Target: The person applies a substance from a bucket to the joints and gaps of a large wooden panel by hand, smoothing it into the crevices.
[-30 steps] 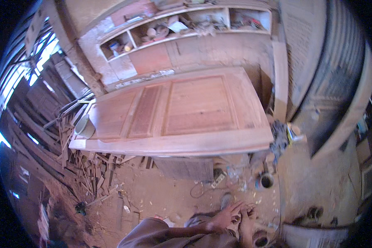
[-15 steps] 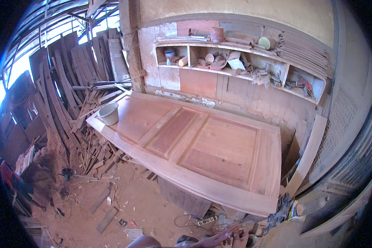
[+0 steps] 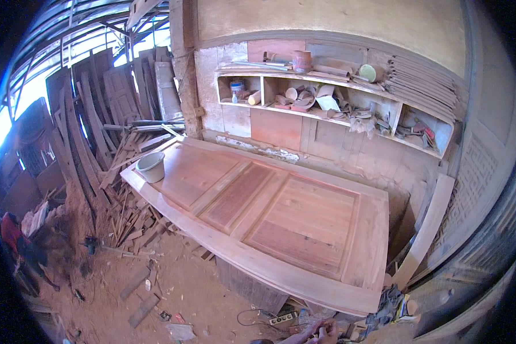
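Note:
At the lower edge my left hand [image 3: 307, 333] and my right hand [image 3: 328, 331] show small and partly cut off, close together. Their fingers are too dark and blurred to make out, and anything they hold is hidden. They are just below the near right corner of a large wooden panel door [image 3: 304, 218], which lies flat on a support. Bare reddish wood shows on its raised panels. A grey plastic bucket [image 3: 151, 168] stands on the door's far left corner, out of reach of both hands.
A cluttered wall shelf [image 3: 258, 106] hangs behind the door. A power strip [image 3: 283, 318] lies on the ground near my hands. Wood offcuts [image 3: 137, 226] heap at the left, below leaning boards [image 3: 92, 97]. A long plank [image 3: 427, 229] leans at the right. Someone in red [image 3: 11, 232] is at the far left.
The view has shifted slightly, so the shelf and bucket sit lower in it. My hands have moved a little toward the lower edge, and less of my forearm shows. Door and bucket stay put.

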`<state>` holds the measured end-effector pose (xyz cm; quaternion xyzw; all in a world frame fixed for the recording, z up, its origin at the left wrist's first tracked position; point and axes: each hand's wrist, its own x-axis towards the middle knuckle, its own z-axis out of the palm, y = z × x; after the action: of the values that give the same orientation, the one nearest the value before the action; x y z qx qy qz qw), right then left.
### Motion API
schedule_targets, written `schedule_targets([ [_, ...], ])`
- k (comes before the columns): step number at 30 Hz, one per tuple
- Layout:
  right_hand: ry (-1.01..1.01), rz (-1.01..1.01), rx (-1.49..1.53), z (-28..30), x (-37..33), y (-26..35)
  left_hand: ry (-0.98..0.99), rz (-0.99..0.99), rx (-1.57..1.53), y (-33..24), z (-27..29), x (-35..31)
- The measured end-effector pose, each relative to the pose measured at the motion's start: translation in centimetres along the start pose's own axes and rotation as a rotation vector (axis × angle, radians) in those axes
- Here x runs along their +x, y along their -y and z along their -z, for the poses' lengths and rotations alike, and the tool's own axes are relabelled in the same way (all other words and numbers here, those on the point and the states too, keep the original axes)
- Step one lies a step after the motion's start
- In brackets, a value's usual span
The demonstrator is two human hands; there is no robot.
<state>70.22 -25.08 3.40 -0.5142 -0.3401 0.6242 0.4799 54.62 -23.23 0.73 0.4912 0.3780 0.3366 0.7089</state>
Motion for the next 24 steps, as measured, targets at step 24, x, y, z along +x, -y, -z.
schedule_targets([
  [24,-0.193,-0.138,0.157,9.9,5.1,7.8,0.004,-0.014,-0.051,-2.1,-12.1,8.2],
])
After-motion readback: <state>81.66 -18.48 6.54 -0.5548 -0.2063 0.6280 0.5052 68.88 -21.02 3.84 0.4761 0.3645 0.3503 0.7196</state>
